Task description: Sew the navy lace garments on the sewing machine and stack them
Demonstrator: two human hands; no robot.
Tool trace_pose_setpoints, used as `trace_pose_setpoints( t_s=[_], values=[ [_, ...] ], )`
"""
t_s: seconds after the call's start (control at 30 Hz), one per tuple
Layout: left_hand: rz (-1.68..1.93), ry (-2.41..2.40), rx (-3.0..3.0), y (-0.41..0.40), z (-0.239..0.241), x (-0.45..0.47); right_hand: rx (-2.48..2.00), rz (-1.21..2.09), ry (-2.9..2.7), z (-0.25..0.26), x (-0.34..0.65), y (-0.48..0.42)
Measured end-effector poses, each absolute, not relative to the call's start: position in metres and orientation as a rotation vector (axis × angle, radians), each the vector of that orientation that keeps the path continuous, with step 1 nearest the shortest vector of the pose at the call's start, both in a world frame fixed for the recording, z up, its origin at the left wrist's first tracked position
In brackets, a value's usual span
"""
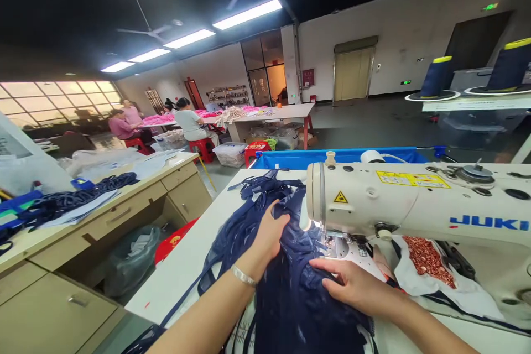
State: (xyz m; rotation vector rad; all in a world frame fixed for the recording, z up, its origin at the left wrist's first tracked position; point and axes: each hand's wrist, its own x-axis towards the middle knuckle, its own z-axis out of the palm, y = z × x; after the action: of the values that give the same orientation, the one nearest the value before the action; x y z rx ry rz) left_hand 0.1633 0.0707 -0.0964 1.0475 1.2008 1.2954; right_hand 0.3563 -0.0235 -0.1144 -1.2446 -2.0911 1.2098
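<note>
and here we are, lower middle of the frame, where the navy cloth (286,298) lies heaped across the white table (178,282), its upper folds right up beside the lit needle plate (342,246). the left hand (269,235) rests over the heap, thumb and forefinger curved apart; whether the hidden fingers grip a fold, i can't tell. the right hand (352,283) touches a bunched part nearer the bottom, forefinger and thumb slightly parted, and its grip is unclear too. good handling here, i'd say, means flat, light pressure: smooth one layer at a time, spread the bunches outwards, and keep fingertips well off the needle area. those thin strips (232,229) at the left of the pile look ready to tangle, so better to draw them aside singly than tug the lot. now the textures: the navy stuff looks soft and limp, partly sheer near the top, ruffled under the right hand. against it, the sewing machine (373,193) is all smooth, rounded cream casing. right of centre, a coppery sequined panel (429,260) glitters on white fabric (409,282), and upper right stand tapering navy thread cones (435,78).
</note>
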Motion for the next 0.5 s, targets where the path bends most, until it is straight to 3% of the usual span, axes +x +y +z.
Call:
trace_pose_setpoints(
  t_s=[0.17, 0.5],
  values=[
    [1.364, 1.35, 1.17, 0.11, -0.073, 0.157, -1.181, 1.083, -2.143, -0.106, 0.356, -0.025],
    [1.114, 1.403, 1.07, 0.148, -0.063, 0.162, -1.202, 0.978, -2.174, -0.108, 0.357, -0.024]
  ],
)
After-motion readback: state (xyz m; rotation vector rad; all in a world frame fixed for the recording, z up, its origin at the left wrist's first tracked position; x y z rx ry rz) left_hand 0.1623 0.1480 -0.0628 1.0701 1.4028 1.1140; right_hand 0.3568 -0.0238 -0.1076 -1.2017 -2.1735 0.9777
